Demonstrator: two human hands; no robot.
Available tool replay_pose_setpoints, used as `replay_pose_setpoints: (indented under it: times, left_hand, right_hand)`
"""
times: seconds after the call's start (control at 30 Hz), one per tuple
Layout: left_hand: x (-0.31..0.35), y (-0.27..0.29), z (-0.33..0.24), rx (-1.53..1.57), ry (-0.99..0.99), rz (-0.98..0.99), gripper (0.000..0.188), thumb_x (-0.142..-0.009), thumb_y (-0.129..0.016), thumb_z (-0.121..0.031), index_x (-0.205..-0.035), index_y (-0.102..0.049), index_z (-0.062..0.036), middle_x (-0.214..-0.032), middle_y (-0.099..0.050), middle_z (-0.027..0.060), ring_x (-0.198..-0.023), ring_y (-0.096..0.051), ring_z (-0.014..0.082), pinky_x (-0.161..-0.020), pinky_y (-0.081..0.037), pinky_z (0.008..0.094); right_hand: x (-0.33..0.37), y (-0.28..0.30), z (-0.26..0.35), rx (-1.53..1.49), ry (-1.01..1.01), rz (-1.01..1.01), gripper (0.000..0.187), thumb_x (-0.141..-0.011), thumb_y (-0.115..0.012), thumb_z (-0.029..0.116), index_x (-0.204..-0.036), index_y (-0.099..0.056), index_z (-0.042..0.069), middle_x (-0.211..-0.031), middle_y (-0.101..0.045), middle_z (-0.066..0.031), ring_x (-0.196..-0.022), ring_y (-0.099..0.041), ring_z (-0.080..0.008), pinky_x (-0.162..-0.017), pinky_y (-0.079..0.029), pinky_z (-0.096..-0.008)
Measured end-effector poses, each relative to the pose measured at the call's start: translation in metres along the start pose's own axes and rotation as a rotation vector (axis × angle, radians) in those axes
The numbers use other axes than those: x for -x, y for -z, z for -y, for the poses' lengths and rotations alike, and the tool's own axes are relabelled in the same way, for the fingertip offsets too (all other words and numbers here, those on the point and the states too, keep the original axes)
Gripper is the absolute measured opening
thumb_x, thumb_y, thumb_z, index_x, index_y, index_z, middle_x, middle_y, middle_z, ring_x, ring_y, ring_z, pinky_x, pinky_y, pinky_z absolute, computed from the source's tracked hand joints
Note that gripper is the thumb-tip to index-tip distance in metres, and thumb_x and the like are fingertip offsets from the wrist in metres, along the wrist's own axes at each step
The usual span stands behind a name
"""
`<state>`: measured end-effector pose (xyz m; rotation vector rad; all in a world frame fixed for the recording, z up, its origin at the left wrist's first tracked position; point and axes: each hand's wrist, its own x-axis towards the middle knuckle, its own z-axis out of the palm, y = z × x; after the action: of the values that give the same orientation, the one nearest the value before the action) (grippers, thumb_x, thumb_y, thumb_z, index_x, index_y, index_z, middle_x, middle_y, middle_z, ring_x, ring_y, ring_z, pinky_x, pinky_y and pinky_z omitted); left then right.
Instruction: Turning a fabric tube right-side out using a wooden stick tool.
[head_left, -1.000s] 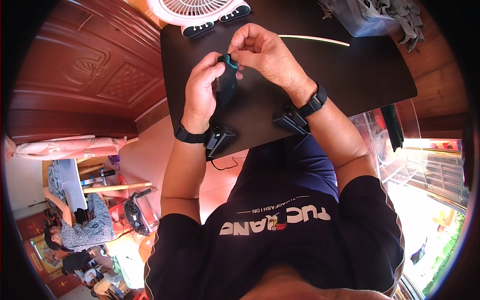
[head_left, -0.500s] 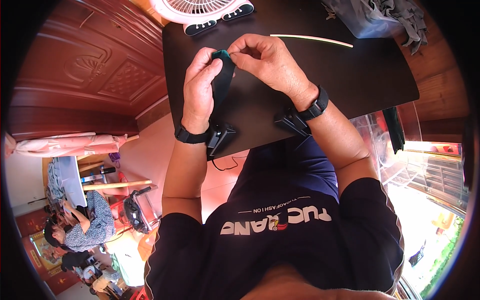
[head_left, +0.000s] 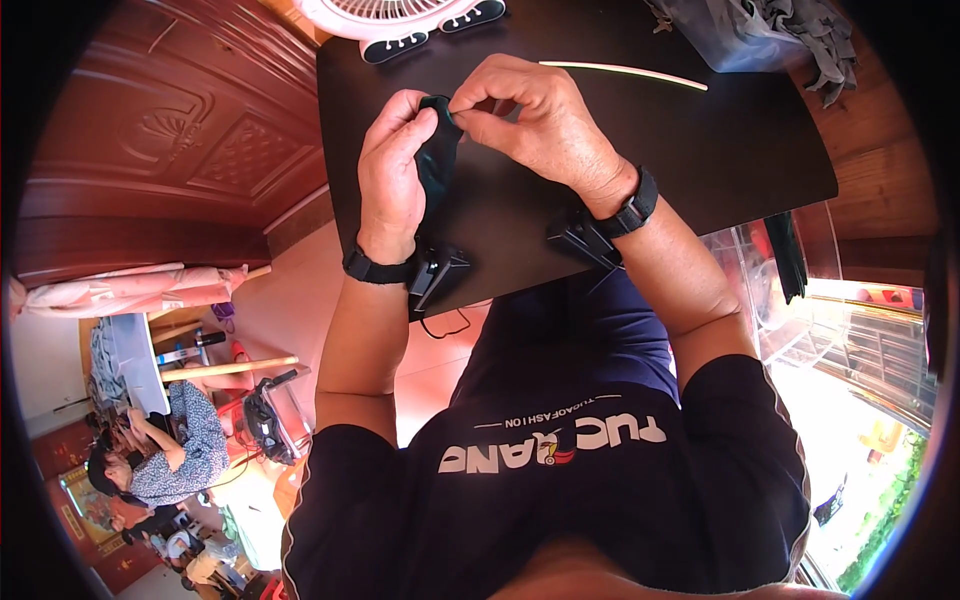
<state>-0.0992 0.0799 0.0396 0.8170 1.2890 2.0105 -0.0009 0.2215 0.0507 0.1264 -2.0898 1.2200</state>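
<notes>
Over the far left part of the dark table, my left hand (head_left: 393, 165) grips a dark green strip of fabric (head_left: 436, 165), thumb on top near its upper end. The cloth hangs down along my palm. My right hand (head_left: 530, 112) is closed in a pinch at the fabric's upper right edge, thumb and forefinger pressed together. Whatever lies between those fingertips, apart from the edge of the cloth, is too small to make out. Both wrists wear black straps with a black device attached.
A pink fan (head_left: 400, 22) stands at the table's far left edge. A thin pale strip (head_left: 625, 72) lies on the dark table (head_left: 710, 150). At the far right a clear bin (head_left: 745, 45) holds grey cloth pieces. People (head_left: 185, 450) sit at work in the left background.
Both hands have shifted slightly up and left with the fabric. The cloth has turned a little in my left hand, and my right fingers still pinch at its edge.
</notes>
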Motion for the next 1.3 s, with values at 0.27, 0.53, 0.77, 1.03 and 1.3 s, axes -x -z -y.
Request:
replay_pose_setpoints:
  times: [0.27,0.53,0.77,1.03,1.3]
  left_hand:
    - [0.001,-0.002,0.003,-0.031,-0.029,0.039,0.013,-0.09,-0.051,-0.012,-0.096,-0.055,-0.0009,-0.087,-0.056,0.0027,-0.081,-0.052,0.0096,-0.074,-0.039,0.0212]
    - [0.002,-0.015,0.006,0.107,-0.046,-0.116,0.011,-0.089,-0.051,-0.011,-0.09,-0.056,-0.0011,-0.084,-0.056,0.0019,-0.078,-0.051,0.0096,-0.075,-0.04,0.0226]
    - [0.002,-0.008,0.012,0.135,-0.048,-0.117,0.011,-0.089,-0.051,-0.01,-0.091,-0.056,-0.0011,-0.084,-0.056,0.0011,-0.078,-0.051,0.0081,-0.074,-0.039,0.0207]
    - [0.0,-0.011,0.017,0.104,-0.085,-0.132,0.011,-0.089,-0.053,-0.009,-0.093,-0.057,-0.0001,-0.087,-0.057,0.0006,-0.08,-0.05,0.0075,-0.076,-0.038,0.0206]
    - [0.002,-0.01,0.022,-0.065,-0.057,-0.129,0.014,-0.091,-0.049,-0.007,-0.099,-0.057,0.0019,-0.095,-0.059,0.0059,-0.088,-0.054,0.0104,-0.081,-0.042,0.0232]
  right_hand:
    - [0.001,-0.005,-0.003,0.051,-0.046,-0.026,0.01,-0.071,-0.069,0.007,-0.081,-0.067,0.006,-0.077,-0.064,-0.0063,-0.067,-0.064,-0.0199,-0.061,-0.051,-0.0289]
    - [0.003,-0.009,0.002,0.222,-0.003,-0.171,0.007,-0.071,-0.068,0.01,-0.078,-0.067,0.009,-0.076,-0.064,-0.0035,-0.064,-0.064,-0.0211,-0.058,-0.051,-0.0302]
    - [0.004,-0.011,-0.001,0.363,0.092,-0.12,0.006,-0.072,-0.066,0.014,-0.077,-0.069,0.01,-0.078,-0.063,-0.001,-0.065,-0.063,-0.0229,-0.058,-0.051,-0.0323]
    - [0.004,-0.012,-0.002,0.349,0.069,-0.086,0.008,-0.072,-0.065,0.015,-0.077,-0.068,0.01,-0.076,-0.063,-0.0028,-0.066,-0.062,-0.0251,-0.059,-0.051,-0.0347]
    - [0.004,-0.009,-0.005,0.572,0.036,-0.119,0.008,-0.071,-0.062,0.01,-0.078,-0.064,0.006,-0.071,-0.059,-0.0037,-0.061,-0.061,-0.022,-0.056,-0.049,-0.0318]
